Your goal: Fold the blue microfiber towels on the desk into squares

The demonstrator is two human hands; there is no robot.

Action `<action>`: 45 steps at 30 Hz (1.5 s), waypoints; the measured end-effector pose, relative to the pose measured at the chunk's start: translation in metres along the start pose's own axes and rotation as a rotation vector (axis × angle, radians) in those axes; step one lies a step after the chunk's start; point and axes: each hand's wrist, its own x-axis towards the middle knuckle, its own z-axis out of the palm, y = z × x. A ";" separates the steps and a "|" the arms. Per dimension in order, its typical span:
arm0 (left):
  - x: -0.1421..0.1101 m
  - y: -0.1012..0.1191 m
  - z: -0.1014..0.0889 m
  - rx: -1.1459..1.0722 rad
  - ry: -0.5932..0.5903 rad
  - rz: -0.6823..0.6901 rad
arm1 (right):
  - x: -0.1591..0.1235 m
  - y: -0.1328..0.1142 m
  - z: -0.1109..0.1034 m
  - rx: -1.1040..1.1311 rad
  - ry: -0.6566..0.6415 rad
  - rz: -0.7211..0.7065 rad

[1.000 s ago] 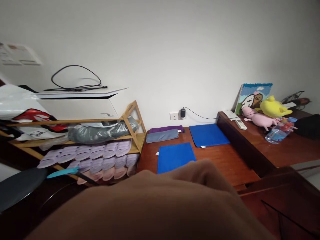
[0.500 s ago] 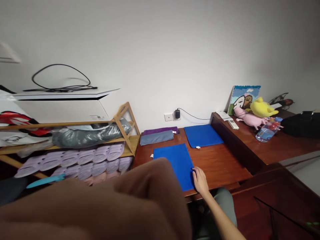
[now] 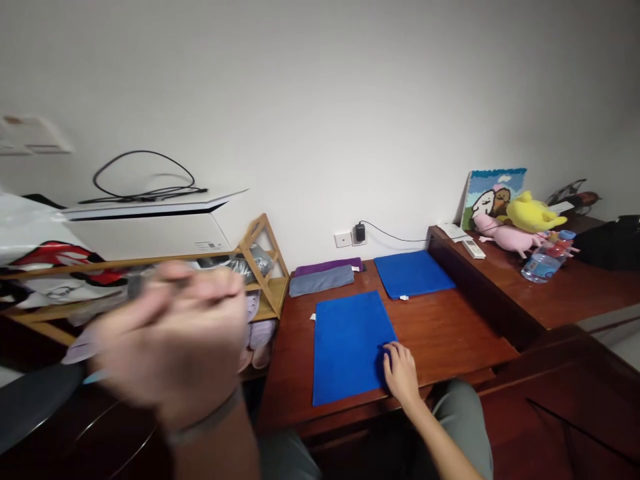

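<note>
My right hand (image 3: 400, 371) rests on the right edge of a flat blue cloth (image 3: 347, 343), which lies on a dark wooden table (image 3: 450, 333). Its fingers lie on the cloth, slightly bent. My left hand (image 3: 170, 340) is raised close to the camera at the left and is smeared by motion, so its fingers are hard to read; a wristband shows at its wrist. A second blue cloth (image 3: 413, 273) lies farther back on the table. Folded grey (image 3: 321, 280) and purple (image 3: 327, 266) towels lie near the wall.
A wooden rack (image 3: 263, 267) with pale slippers stands to the left, with a white box (image 3: 150, 227) and a black cable on top. A higher desk (image 3: 565, 300) on the right holds plush toys (image 3: 520, 223), a water bottle (image 3: 545, 261) and a remote (image 3: 473, 249). A charger (image 3: 359, 233) sits in the wall socket.
The brown sleeve that filled the lower view has gone, and my blurred left hand is raised at the left. My right hand stays on the blue cloth's edge.
</note>
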 end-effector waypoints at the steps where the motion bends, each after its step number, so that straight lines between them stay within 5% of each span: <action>1: 0.001 -0.027 0.003 0.028 0.003 -0.024 | -0.003 -0.010 0.005 -0.036 -0.019 -0.001; 4: -0.022 -0.126 0.007 0.401 -0.085 -0.211 | -0.014 -0.034 0.023 -0.132 -0.061 0.029; 7: -0.077 -0.209 -0.005 0.715 -0.267 -0.311 | -0.025 -0.038 0.038 -0.173 -0.069 0.035; 9: -0.117 -0.242 -0.022 0.781 -0.337 -0.317 | -0.029 -0.027 0.043 -0.169 -0.077 -0.003; 11: -0.151 -0.261 -0.045 0.954 -0.547 -0.261 | -0.026 -0.009 0.040 -0.164 -0.100 -0.054; 13: -0.176 -0.269 -0.066 1.164 -0.754 -0.148 | -0.015 0.013 0.030 -0.163 -0.151 -0.123; 15: -0.196 -0.267 -0.079 1.311 -0.838 -0.047 | 0.007 0.037 0.013 -0.155 -0.240 -0.218; 19: -0.234 -0.244 -0.073 1.417 -0.794 0.022 | 0.057 0.066 -0.015 -0.188 -0.372 -0.272; 22: -0.251 -0.232 -0.052 1.389 -0.764 0.033 | 0.070 0.061 -0.010 -0.264 -0.261 -0.102; 26: -0.234 -0.249 -0.041 1.335 -0.769 0.063 | 0.037 0.043 0.023 -0.275 -0.152 0.122; 30: -0.205 -0.279 -0.053 1.367 -0.917 0.016 | 0.010 0.044 0.043 -0.266 -0.161 0.106; 35: -0.224 -0.284 -0.058 1.524 -0.857 -0.154 | 0.051 0.052 0.026 -0.260 -0.341 -0.045; 40: -0.259 -0.266 -0.060 1.594 -0.717 -0.094 | 0.088 0.057 0.016 -0.238 -0.442 -0.167; 45: -0.233 -0.269 -0.062 1.516 -0.765 -0.002 | 0.073 0.067 0.022 -0.263 -0.384 -0.063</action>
